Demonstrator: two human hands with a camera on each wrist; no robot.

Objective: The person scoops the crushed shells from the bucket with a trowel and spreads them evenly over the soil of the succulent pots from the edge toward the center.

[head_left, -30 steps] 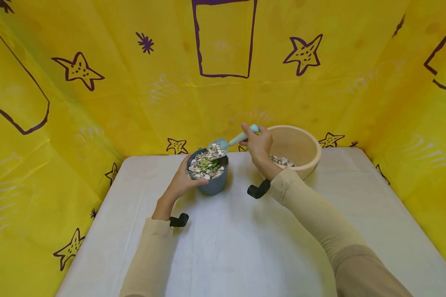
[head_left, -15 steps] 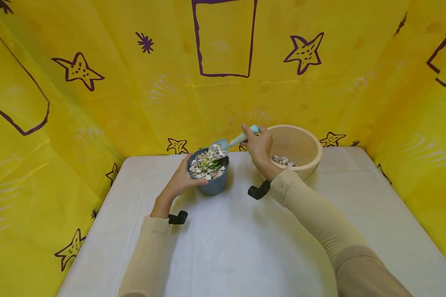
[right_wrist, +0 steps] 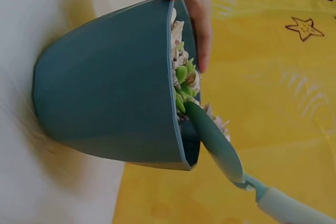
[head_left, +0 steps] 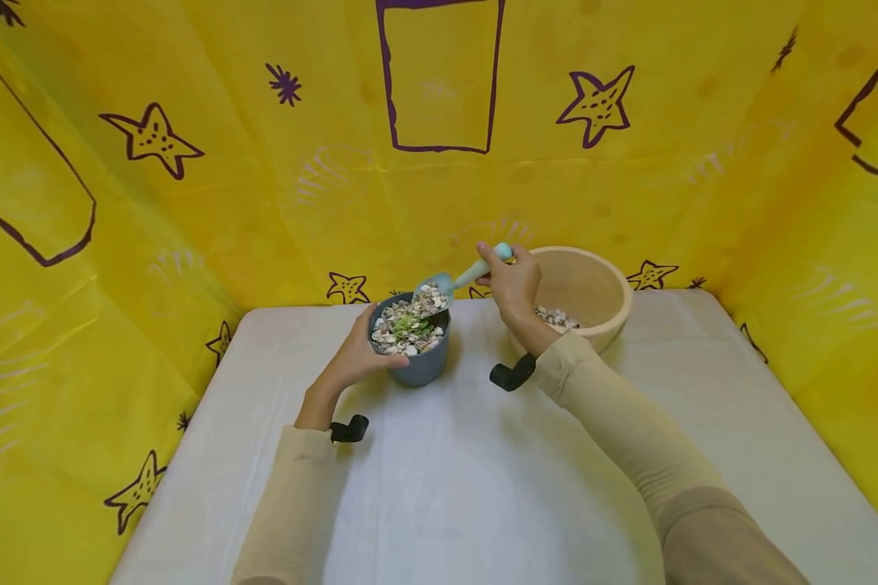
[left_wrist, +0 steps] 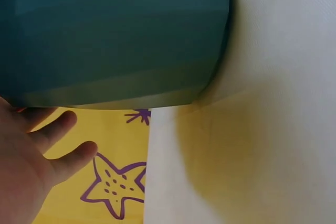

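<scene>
My left hand (head_left: pixel 354 351) holds the blue-grey plant pot (head_left: pixel 420 374) by its left side, the thumb at the near rim. In the pot are pale stone chips (head_left: pixel 386 335) around a small green succulent (right_wrist: pixel 182 80). My right hand (head_left: pixel 515 286) grips the handle of a light-blue hand trowel (head_left: pixel 471 275). Stone chips lie on the trowel's blade, which tilts down over the pot's far right rim. The right wrist view shows the blade tip near the green leaves, with a dark gap inside the rim beside it. In the left wrist view, several fingertips stand off the pot's wall.
A cream round planter (head_left: pixel 615 313) with some stone chips (head_left: pixel 556 317) at its bottom stands right of the pot, partly behind my right hand. A white-covered table (head_left: pixel 439 487) lies beneath. Yellow cloth (head_left: pixel 439 203) with starfish drawings rises close behind and at both sides.
The trowel and right hand have shifted slightly to the right. Fewer stone chips appear on the blade. The left hand and the pot have stayed almost still.
</scene>
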